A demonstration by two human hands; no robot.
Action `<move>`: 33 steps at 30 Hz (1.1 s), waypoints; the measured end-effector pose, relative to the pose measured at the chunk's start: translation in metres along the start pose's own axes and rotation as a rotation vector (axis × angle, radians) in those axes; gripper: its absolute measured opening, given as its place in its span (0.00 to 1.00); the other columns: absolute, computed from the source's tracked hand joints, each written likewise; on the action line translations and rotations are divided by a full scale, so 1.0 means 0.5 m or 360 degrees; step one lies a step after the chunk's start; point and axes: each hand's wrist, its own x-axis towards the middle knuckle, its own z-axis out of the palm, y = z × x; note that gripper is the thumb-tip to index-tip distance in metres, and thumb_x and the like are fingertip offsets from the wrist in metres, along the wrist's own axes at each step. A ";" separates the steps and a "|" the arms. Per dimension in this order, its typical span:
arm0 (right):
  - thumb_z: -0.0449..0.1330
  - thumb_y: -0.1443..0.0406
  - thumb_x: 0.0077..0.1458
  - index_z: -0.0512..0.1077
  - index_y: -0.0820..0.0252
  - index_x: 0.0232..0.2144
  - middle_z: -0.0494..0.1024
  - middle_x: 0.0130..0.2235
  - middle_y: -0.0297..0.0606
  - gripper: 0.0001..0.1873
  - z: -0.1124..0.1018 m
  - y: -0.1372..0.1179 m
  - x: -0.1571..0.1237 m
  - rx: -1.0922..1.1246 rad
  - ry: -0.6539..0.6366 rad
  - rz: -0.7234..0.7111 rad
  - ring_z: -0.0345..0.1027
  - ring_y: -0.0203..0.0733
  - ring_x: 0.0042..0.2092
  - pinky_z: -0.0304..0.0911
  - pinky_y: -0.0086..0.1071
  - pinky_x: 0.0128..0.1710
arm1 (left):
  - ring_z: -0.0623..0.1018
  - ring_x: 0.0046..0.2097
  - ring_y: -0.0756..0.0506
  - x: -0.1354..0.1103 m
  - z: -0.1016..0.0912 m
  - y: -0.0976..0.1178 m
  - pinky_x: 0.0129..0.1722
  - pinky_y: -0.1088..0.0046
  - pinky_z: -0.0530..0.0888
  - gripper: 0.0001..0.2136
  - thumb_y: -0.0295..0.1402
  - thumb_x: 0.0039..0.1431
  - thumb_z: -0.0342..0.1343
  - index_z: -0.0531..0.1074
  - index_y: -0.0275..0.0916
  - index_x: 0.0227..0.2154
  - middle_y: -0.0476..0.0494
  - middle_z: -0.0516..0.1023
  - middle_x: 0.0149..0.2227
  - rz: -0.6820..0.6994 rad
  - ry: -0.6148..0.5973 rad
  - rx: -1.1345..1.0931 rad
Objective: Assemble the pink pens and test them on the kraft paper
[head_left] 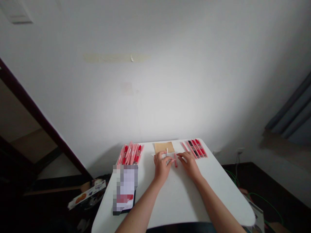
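Both my hands rest near the far middle of a white table. My left hand has its fingers curled round a thin white stick-like part that points up. My right hand pinches something small beside a pink-red pen piece lying between the two hands. A brown card lies just beyond my fingers. A heap of pink and red pens lies to the far left, and a neat row of red and black pens to the far right.
A blurred-out flat object lies on the table's left side. A white wall rises right behind the table. A box and clutter sit on the dark floor at left, green cables at right.
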 end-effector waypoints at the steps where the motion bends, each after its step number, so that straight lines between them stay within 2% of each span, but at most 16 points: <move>1: 0.54 0.64 0.60 0.76 0.55 0.39 0.76 0.36 0.41 0.11 0.000 0.002 0.000 -0.0039 0.0005 -0.0019 0.66 0.47 0.42 0.64 0.43 0.44 | 0.68 0.51 0.43 0.000 -0.001 0.000 0.53 0.56 0.67 0.03 0.33 0.52 0.61 0.79 0.46 0.31 0.44 0.71 0.45 -0.0006 0.0010 0.0001; 10: 0.59 0.71 0.54 0.78 0.45 0.38 0.73 0.46 0.40 0.15 0.008 0.001 -0.008 -0.0334 -0.0064 -0.0152 0.61 0.49 0.47 0.63 0.46 0.46 | 0.69 0.49 0.43 0.002 -0.008 0.002 0.52 0.58 0.68 0.04 0.31 0.53 0.60 0.78 0.44 0.31 0.44 0.71 0.43 -0.0076 0.0123 0.0035; 18: 0.58 0.70 0.55 0.78 0.49 0.37 0.71 0.47 0.41 0.12 0.006 0.001 -0.007 -0.0387 -0.0107 -0.0099 0.60 0.49 0.49 0.62 0.45 0.48 | 0.69 0.49 0.43 0.001 -0.001 -0.008 0.51 0.58 0.68 0.04 0.31 0.52 0.60 0.78 0.43 0.31 0.43 0.71 0.42 -0.0059 0.0134 0.0090; 24: 0.58 0.69 0.55 0.77 0.53 0.34 0.72 0.45 0.43 0.09 0.006 0.008 -0.007 -0.0437 -0.0001 -0.0052 0.60 0.52 0.50 0.62 0.47 0.48 | 0.69 0.48 0.43 0.002 -0.002 -0.005 0.52 0.57 0.68 0.04 0.30 0.51 0.61 0.78 0.43 0.31 0.43 0.70 0.42 -0.0080 0.0127 0.0086; 33: 0.59 0.67 0.56 0.79 0.50 0.37 0.75 0.44 0.42 0.10 0.011 0.007 -0.008 -0.0399 -0.0062 -0.0131 0.62 0.50 0.47 0.63 0.46 0.47 | 0.69 0.49 0.42 0.002 -0.004 -0.002 0.53 0.56 0.66 0.03 0.32 0.52 0.60 0.78 0.43 0.31 0.43 0.70 0.42 -0.0106 0.0121 0.0090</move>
